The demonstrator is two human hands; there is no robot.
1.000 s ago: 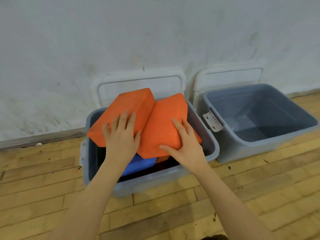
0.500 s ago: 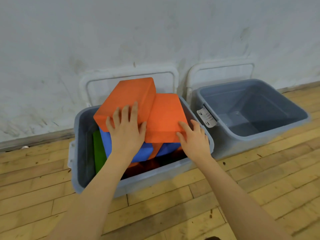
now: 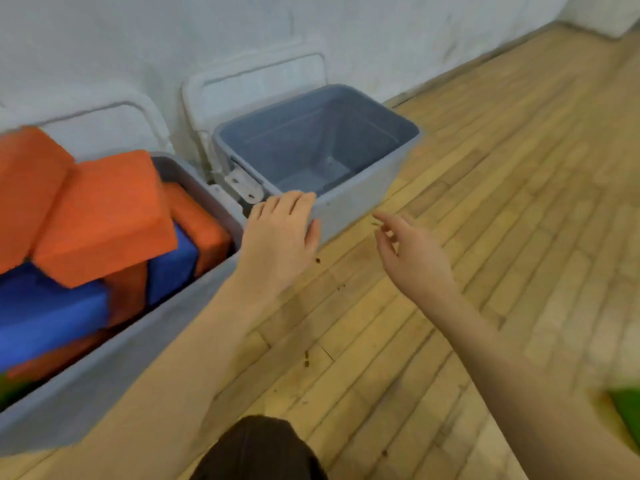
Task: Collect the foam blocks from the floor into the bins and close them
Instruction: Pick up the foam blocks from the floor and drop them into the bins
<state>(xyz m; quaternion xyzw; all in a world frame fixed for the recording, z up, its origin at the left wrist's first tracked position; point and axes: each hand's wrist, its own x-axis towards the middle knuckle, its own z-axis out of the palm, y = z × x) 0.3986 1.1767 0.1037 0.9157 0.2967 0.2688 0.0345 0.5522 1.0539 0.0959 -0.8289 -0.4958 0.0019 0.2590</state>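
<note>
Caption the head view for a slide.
Both hands, left and right, free beside full bin; second bin empty.

A gym-like hall: strip-wood floor (image 3: 485, 202), scuffed white wall (image 3: 173, 36).

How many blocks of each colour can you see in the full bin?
Orange blocks: 5 showing
Blue blocks: 2 showing
Green block: 1, just a sliver at the picture's edge
Total: 8 showing in the full bin; more may be hidden underneath.

Both forearms bare — no sleeves; a dark garment (image 3: 258, 448) shows at the bottom edge.
</note>
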